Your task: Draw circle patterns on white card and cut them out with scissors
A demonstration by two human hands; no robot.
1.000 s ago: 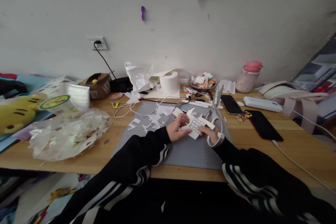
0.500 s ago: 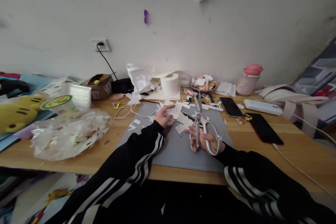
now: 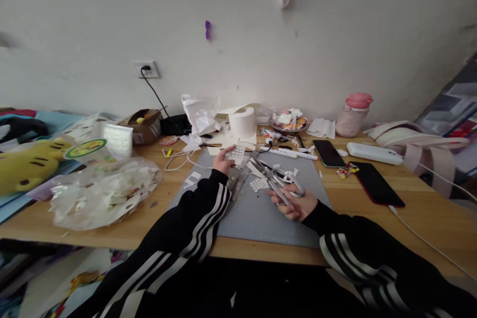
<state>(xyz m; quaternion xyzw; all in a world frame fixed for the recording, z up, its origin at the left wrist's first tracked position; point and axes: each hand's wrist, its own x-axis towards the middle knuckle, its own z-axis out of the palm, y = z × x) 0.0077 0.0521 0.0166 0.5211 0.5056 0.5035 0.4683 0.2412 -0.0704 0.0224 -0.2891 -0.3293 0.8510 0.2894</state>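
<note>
Between the fingers of my left hand is a small white card printed with rows of dark outlined circles, lifted over the mat. My right hand grips a pair of grey-handled scissors, their blades parted and pointing up and left toward the card. Several small white discs lie on the grey cutting mat between my hands. White paper scraps rest at the mat's left side.
A clear plastic bag of scraps sits at left, near a yellow plush toy. A white paper roll and a bowl of scraps stand behind. Markers, two phones, a power bank and a pink-lidded bottle are rightward.
The scissors have swung from upright to pointing left, and my right fingers have closed around the handles. My left hand has shifted slightly left and raised the card.
</note>
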